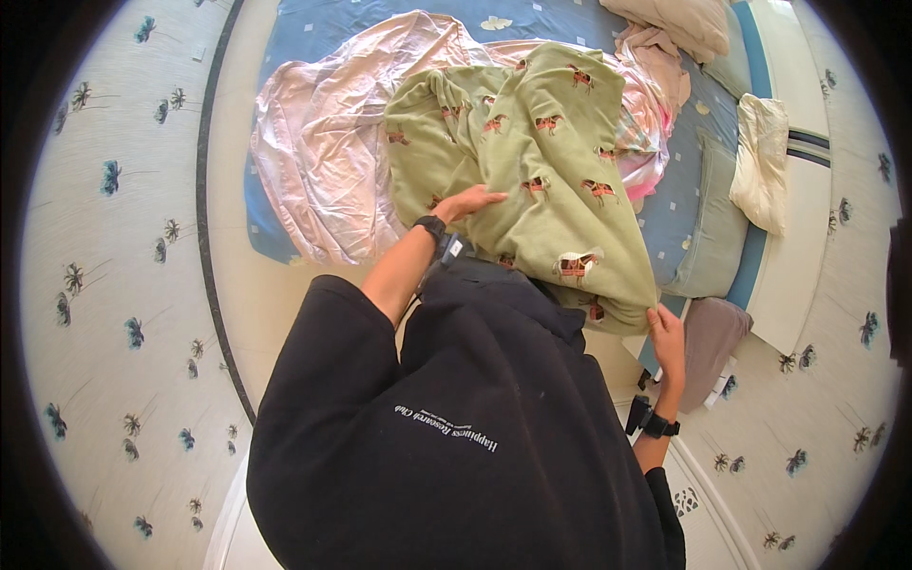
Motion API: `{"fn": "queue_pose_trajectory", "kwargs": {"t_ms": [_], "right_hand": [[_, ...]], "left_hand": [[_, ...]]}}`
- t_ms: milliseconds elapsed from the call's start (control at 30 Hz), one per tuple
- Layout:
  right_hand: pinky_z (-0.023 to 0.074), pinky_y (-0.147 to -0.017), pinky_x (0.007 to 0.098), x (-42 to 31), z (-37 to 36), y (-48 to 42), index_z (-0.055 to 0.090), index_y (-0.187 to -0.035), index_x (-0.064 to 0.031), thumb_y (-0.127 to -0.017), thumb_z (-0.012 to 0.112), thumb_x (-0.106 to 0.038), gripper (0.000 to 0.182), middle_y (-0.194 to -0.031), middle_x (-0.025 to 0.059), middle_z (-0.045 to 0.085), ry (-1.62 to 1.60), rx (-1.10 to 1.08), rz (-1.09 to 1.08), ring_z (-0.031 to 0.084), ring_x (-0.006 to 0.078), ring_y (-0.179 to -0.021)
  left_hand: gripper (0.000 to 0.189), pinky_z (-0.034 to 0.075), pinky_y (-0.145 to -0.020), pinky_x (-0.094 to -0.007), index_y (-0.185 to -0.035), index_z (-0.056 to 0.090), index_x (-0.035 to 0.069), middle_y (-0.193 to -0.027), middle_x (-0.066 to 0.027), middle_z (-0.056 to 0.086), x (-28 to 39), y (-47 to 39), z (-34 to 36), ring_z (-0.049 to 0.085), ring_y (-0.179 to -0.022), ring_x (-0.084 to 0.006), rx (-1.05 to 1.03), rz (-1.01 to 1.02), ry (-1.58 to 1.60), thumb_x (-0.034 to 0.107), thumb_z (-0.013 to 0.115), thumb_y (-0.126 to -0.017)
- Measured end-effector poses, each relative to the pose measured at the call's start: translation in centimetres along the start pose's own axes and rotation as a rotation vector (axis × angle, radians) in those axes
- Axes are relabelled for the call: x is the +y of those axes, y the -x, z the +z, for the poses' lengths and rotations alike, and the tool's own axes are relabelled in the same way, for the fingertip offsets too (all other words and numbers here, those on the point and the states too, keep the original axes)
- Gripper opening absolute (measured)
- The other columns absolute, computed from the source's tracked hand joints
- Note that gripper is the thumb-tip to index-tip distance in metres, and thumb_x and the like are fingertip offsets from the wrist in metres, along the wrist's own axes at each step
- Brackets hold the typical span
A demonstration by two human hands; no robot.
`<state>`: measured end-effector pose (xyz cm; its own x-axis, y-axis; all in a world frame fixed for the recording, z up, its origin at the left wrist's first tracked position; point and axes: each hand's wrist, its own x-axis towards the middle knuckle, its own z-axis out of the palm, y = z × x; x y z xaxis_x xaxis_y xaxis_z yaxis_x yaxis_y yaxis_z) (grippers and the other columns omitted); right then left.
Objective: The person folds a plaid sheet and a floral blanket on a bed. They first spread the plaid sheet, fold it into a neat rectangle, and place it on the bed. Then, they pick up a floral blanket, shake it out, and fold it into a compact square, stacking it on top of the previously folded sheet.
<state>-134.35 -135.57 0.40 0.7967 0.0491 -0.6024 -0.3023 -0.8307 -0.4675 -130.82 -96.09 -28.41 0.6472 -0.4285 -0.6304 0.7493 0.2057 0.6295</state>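
A green blanket [520, 153] with a horse print lies rumpled over the near edge of the bed and hangs toward my body. My right hand [662, 328] pinches its lower right corner, thumb and fingers closed on the cloth. Against the blanket's left-middle part rests my left hand [474, 203], its fingers pointing right; whether they grip the fabric cannot be made out. A crumpled pale pink sheet [335, 135] spreads beneath and to the left of the blanket. Black bands circle both wrists.
The bed [691, 192] has a blue patterned sheet and a pale headboard [791, 278] at right. Pillows [712, 242] lie along that side, with a cream folded cloth [761, 164] on the headboard edge. A brown-grey cloth-covered object [712, 345] stands beside my right hand. Flower-patterned wallpaper [128, 249] flanks both sides.
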Motion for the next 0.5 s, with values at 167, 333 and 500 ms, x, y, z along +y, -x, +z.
{"fn": "queue_pose_trajectory", "kwargs": {"t_ms": [167, 333, 500], "right_hand": [[0.0438, -0.077, 0.0385, -4.2, 2.5, -3.5, 0.050, -0.118, -0.0082, -0.081, 0.064, -0.024, 0.043, -0.100, 0.0129, 0.058, 0.173, -0.160, -0.138, 0.054, 0.0201, -0.093], [0.0406, -0.088, 0.0317, -8.0, 9.3, -5.6, 0.035, -0.131, -0.0015, -0.084, 0.062, -0.023, 0.059, -0.126, 0.0111, 0.044, -0.253, -0.227, -0.386, 0.048, 0.0163, -0.106], [0.0399, -0.087, 0.0298, -3.6, 10.4, -10.4, 0.043, -0.120, -0.0007, -0.091, 0.051, -0.021, 0.036, -0.117, 0.0075, 0.047, -0.454, 0.004, -0.352, 0.050, 0.0146, -0.103]], "left_hand": [[0.042, 0.040, -0.062, -0.0292, -0.091, 0.058, -0.002, -0.081, -0.0018, 0.054, 5.8, -0.1, 6.2, 0.045, -0.072, -0.0096, -0.281, 0.386, -0.567, 0.040, 0.059, -0.084], [0.024, 0.045, -0.071, -0.0301, -0.086, 0.050, -0.001, -0.085, -0.0071, 0.053, 15.5, 6.9, 18.7, 0.054, -0.083, -0.0154, -0.631, 0.734, -0.617, 0.020, 0.061, -0.084], [0.018, 0.043, -0.080, -0.0289, -0.092, 0.054, 0.003, -0.091, -0.0081, 0.054, 17.9, 9.6, 22.5, 0.052, -0.092, -0.0162, -0.751, 0.987, -0.383, 0.018, 0.060, -0.085]]}}
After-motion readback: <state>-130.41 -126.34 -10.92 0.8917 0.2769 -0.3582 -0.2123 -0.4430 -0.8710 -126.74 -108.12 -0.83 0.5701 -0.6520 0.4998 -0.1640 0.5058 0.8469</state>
